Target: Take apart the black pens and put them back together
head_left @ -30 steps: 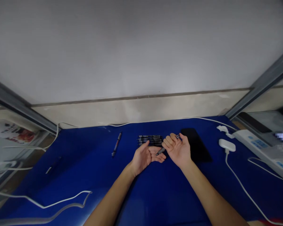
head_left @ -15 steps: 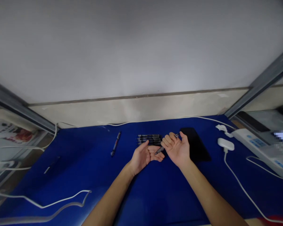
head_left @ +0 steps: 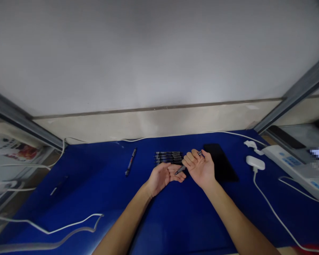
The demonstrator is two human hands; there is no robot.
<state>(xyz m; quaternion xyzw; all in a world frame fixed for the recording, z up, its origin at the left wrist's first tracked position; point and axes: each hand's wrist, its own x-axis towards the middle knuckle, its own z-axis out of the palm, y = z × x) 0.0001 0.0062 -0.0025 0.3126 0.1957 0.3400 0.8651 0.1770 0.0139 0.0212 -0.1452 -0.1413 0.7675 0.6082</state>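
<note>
My right hand (head_left: 200, 168) is closed around a pen (head_left: 180, 170), palm turned up, with the thumb at the pen's upper end. The pen's grey grip and tip point down to the left, over the fingers of my left hand (head_left: 164, 175). That left hand lies palm up with its fingers stretched out; whether the tip touches it I cannot tell. Just behind the hands, several dark pens (head_left: 168, 155) lie side by side in a row, partly hidden by my fingers. A single pen (head_left: 130, 162) lies apart to the left.
A flat black slab (head_left: 220, 163) lies to the right on the blue tabletop (head_left: 175, 219). Farther right are a white device (head_left: 255, 162) with a cable, crumpled white tissue (head_left: 252, 145) and a white power strip (head_left: 287, 159). A white cable (head_left: 69, 226) crosses the front left.
The left thumb has lowered toward the palm, showing more of the pen row. The right hand keeps its hold on the pen, nearly unmoved.
</note>
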